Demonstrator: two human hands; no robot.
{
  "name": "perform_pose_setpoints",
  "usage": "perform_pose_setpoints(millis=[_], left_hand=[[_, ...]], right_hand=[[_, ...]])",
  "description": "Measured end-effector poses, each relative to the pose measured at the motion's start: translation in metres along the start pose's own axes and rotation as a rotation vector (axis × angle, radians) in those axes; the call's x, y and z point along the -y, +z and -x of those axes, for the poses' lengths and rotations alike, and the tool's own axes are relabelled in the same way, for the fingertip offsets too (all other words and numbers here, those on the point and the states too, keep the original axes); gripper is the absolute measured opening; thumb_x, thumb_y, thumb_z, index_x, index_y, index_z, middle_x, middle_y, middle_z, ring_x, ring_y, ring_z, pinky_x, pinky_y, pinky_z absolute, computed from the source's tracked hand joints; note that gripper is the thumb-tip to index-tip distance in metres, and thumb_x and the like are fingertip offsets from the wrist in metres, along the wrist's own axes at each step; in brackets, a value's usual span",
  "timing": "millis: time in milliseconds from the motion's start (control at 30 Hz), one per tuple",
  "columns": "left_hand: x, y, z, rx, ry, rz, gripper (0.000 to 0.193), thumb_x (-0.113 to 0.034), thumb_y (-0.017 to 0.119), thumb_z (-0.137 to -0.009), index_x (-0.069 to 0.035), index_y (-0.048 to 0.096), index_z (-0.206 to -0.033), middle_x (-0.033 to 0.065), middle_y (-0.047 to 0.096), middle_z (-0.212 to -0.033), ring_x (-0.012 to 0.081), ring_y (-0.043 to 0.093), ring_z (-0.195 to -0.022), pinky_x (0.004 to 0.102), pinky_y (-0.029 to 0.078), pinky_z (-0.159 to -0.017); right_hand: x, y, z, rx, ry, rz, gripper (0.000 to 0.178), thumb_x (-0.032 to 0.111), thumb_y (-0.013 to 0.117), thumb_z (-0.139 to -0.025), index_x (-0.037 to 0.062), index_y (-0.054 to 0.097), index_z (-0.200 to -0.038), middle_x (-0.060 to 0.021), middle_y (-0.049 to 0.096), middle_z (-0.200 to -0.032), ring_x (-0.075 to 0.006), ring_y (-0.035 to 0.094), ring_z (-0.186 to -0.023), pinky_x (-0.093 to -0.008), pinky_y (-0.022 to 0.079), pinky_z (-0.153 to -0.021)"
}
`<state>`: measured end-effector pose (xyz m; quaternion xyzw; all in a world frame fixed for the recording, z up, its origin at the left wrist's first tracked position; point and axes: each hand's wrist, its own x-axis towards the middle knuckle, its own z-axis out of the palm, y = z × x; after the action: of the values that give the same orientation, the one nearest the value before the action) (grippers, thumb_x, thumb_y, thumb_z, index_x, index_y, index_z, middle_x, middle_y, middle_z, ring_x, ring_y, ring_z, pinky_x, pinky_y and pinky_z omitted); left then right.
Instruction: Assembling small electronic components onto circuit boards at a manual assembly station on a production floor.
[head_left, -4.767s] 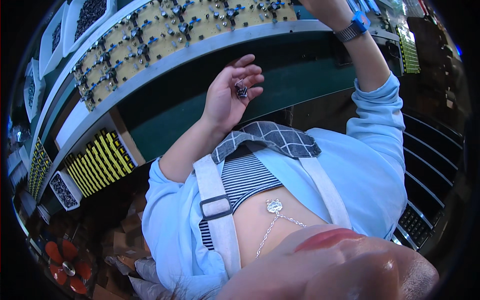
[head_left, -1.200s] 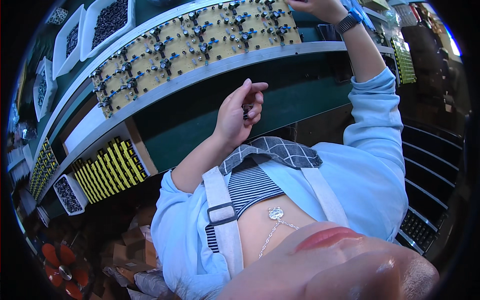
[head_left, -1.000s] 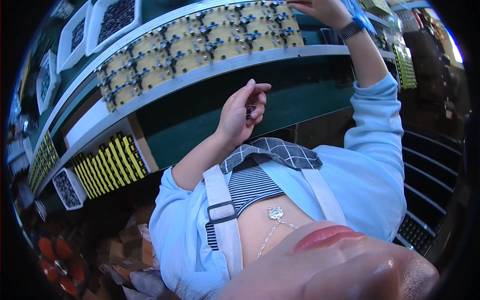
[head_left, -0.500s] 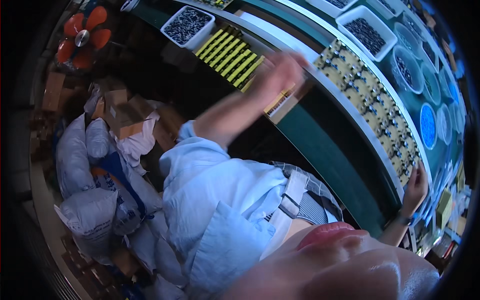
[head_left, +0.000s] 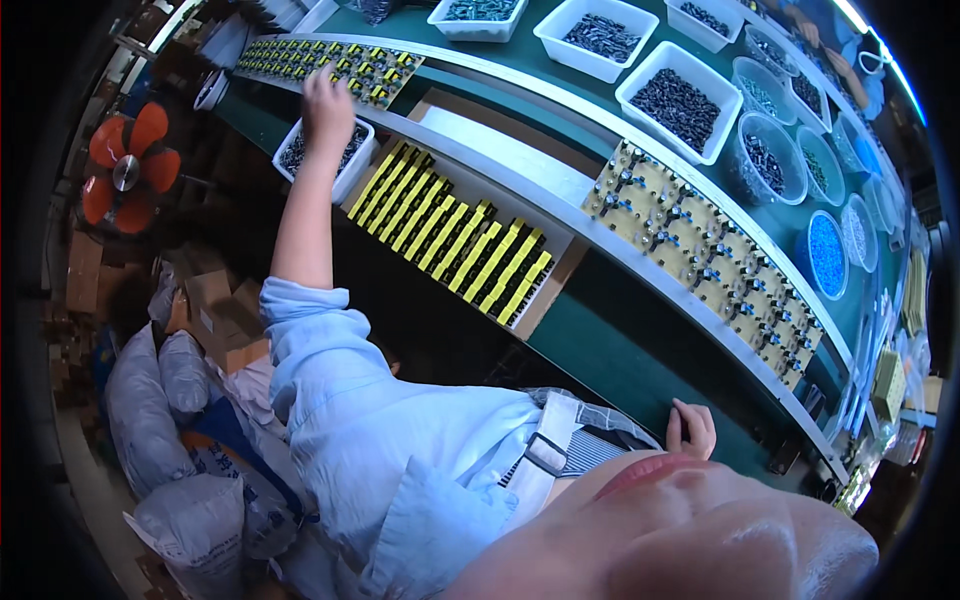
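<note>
My left hand [head_left: 328,112] reaches to the far left. Its fingertips are at the near edge of a circuit board panel [head_left: 385,78] set with yellow-topped parts, its fingers slightly bent and apart; I make out nothing held in them. Below that wrist stands a white tub [head_left: 358,162] of small dark parts. Beside it, a shallow box holds rows of yellow-and-black components [head_left: 450,235]. My right hand [head_left: 692,430] hovers or rests near the green bench edge, loosely curled with fingers apart, and no object shows in it. Another tan circuit board panel [head_left: 705,260] with mounted parts lies on the metal rail.
The metal rail [head_left: 560,200] curves across the green bench [head_left: 630,330]. Beyond it stand white bins [head_left: 625,100] and round tubs [head_left: 828,255] of small parts. An orange fan [head_left: 125,172] and white sacks [head_left: 190,520] are at left. Another person's hand [head_left: 845,70] shows far right.
My left hand has swung left from above the yellow components to the far panel. My right hand has left the tan panel's end and come back toward me. The view has shifted.
</note>
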<state>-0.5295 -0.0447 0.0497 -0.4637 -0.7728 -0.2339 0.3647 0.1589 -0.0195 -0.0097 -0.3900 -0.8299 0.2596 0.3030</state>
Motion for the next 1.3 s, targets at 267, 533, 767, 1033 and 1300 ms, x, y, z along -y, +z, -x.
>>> perform_pose_setpoints(millis=[267,533,767,1033,1300], left_hand=[[-0.135,0.119,-0.12,0.525,0.166,0.017,0.04,-0.021,0.063,-0.087,-0.012,0.057,-0.126,0.0142,0.059,-0.122,0.0355,0.058,-0.114,0.0453,0.05,-0.093],[-0.144,0.183,-0.133,0.982,0.149,-0.423,0.034,-0.011,0.06,-0.086,-0.012,0.062,-0.12,0.0123,0.065,-0.12,0.0324,0.064,-0.11,0.0435,0.054,-0.09],[-0.147,0.142,-0.132,0.785,0.391,-0.346,0.022,-0.011,0.058,-0.089,-0.013,0.067,-0.108,0.0108,0.066,-0.114,0.0311,0.066,-0.104,0.0439,0.055,-0.085],[-0.147,0.038,-0.143,0.629,0.641,-0.324,0.018,-0.015,0.062,-0.094,-0.01,0.072,-0.109,0.0111,0.071,-0.109,0.0269,0.071,-0.089,0.0372,0.057,-0.074],[-0.209,-0.096,-0.076,0.227,1.073,-0.073,0.014,-0.007,0.062,-0.083,-0.014,0.059,-0.095,0.0006,0.062,-0.096,0.0205,0.065,-0.091,0.0326,0.055,-0.069]], right_hand=[[-0.005,0.012,-0.001,-0.097,-0.083,0.157,0.016,-0.002,0.07,-0.074,0.002,0.07,-0.09,-0.013,0.062,-0.076,-0.0266,0.06,-0.065,-0.0349,0.048,-0.057],[-0.003,0.016,-0.003,-0.093,-0.086,0.229,0.017,-0.001,0.07,-0.073,0.0036,0.07,-0.089,-0.0117,0.06,-0.073,-0.0259,0.058,-0.063,-0.0351,0.047,-0.055],[-0.006,0.016,0.002,-0.083,-0.094,0.223,0.018,-0.001,0.07,-0.073,0.0041,0.07,-0.089,-0.0115,0.06,-0.073,-0.0264,0.059,-0.064,-0.0349,0.047,-0.056],[0.01,0.006,-0.016,-0.012,-0.099,0.12,0.016,-0.002,0.067,-0.076,0.0016,0.068,-0.091,-0.0143,0.062,-0.077,-0.0293,0.06,-0.068,-0.0372,0.049,-0.062],[0.034,-0.055,-0.073,-0.101,-0.214,-0.044,0.027,-0.006,0.068,-0.078,0.0037,0.069,-0.103,-0.012,0.066,-0.086,-0.0248,0.063,-0.076,-0.032,0.051,-0.066]])
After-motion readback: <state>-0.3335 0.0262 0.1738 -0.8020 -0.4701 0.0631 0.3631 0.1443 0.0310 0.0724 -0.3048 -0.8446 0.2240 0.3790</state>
